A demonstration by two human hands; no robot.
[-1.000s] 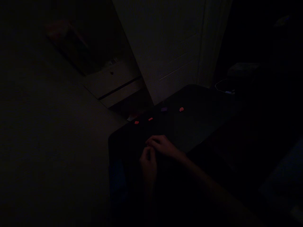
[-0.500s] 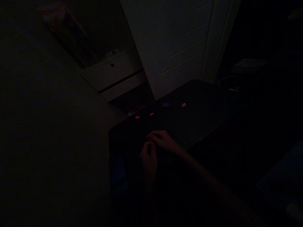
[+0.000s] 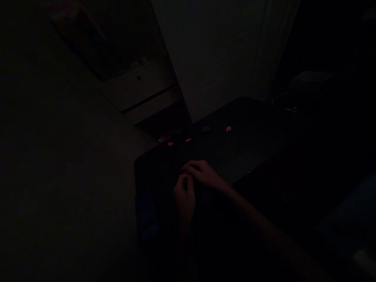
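In very dim light, my left hand (image 3: 185, 196) and my right hand (image 3: 204, 174) meet at the fingertips over a dark table (image 3: 249, 145). Fingers of both are curled and pinched together; whatever sits between them is too dark and small to make out. Beyond the hands lie a small red-orange piece (image 3: 170, 144), a short red-orange bar (image 3: 188, 140), a dark purple block (image 3: 206, 128) and an orange rounded piece (image 3: 228, 129).
A dark blue flat object (image 3: 147, 219) lies at the table's left side. Behind the table stand a pale door (image 3: 217, 58) and a drawer unit (image 3: 147, 84). A thin white cable (image 3: 279, 96) shows at the far right.
The picture has grown darker and the view has shifted very slightly. Both hands keep the same pinched pose, and the small pieces have not moved on the table.
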